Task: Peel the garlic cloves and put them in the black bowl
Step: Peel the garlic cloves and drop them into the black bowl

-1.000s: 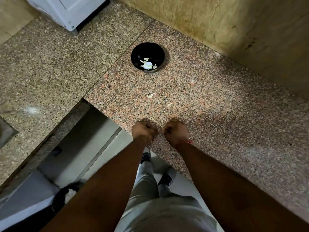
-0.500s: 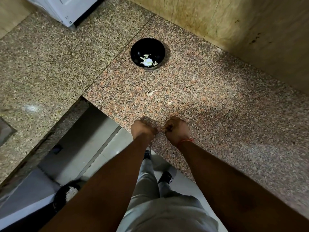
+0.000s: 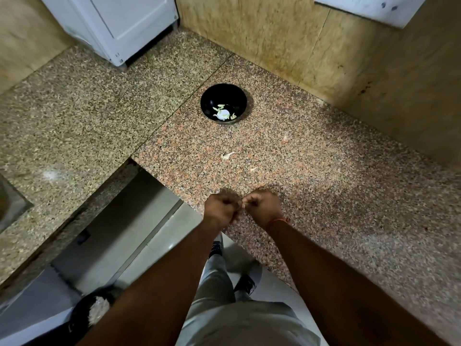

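Hands are held together at the near edge of the granite counter (image 3: pixel 349 196), the left hand (image 3: pixel 220 211) and right hand (image 3: pixel 264 208) both curled with their fingertips meeting over something small that is mostly hidden, presumably a garlic clove, though this cannot be told for certain. Farther back, the black bowl (image 3: pixel 207 101) is seen standing on the counter with pale peeled cloves (image 3: pixel 223 113) lying in it. Between bowl and hands, a loose clove (image 3: pixel 228 155) is seen lying on the stone, with scraps of skin (image 3: pixel 285 137) scattered nearby.
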